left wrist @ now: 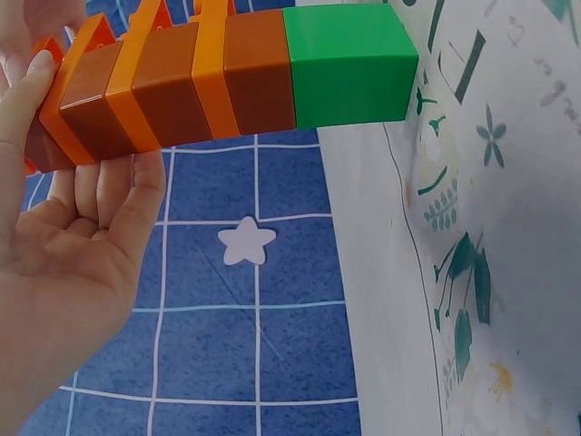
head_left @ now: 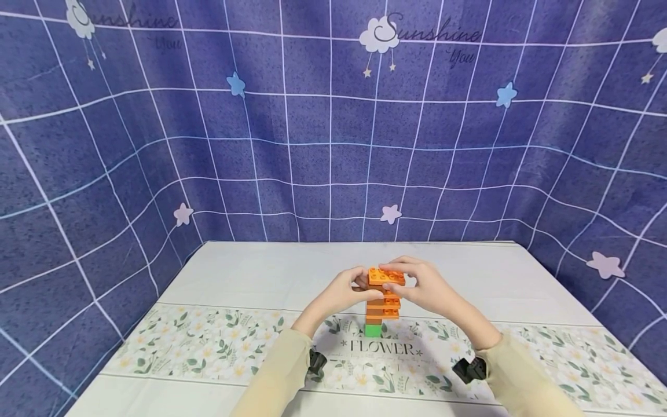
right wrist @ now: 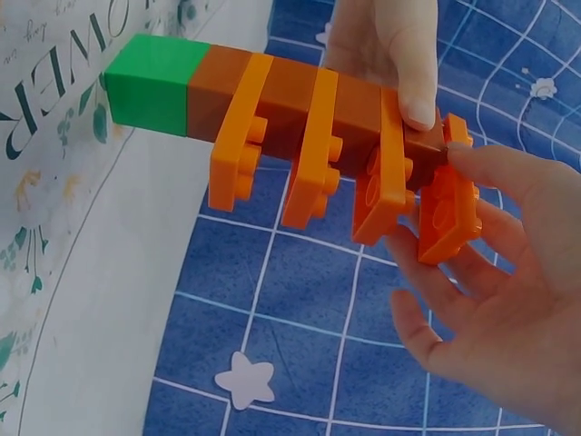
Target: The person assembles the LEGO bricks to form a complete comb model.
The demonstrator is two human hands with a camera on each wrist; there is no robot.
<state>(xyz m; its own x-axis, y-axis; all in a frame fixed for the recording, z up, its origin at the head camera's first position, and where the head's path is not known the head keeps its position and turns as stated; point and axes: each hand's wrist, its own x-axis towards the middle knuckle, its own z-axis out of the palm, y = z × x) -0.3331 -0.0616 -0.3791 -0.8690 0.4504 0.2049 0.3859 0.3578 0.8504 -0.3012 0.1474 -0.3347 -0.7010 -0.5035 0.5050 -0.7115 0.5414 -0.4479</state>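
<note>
A tower of toy building bricks stands upright on the table, with a green brick [head_left: 372, 330] at its foot. Above it, brown bricks [left wrist: 168, 77] alternate with flat orange bricks [right wrist: 313, 150] whose studded ends jut out to the right. My left hand [head_left: 341, 291] grips the tower near its top, its thumb on the upper brown brick. From the other side, my right hand [head_left: 424, 285] pinches the topmost orange brick [head_left: 384, 277] between thumb and fingers. Whether that top brick sits fully pressed down, I cannot tell.
Under the tower runs a floral cloth strip [head_left: 229, 341] printed with the word FLOWER, across the white tabletop [head_left: 292, 260]. A blue gridded curtain [head_left: 312, 162] with stars and clouds hangs behind and at both sides. Black wrist devices [head_left: 471, 369] sit by both sleeves.
</note>
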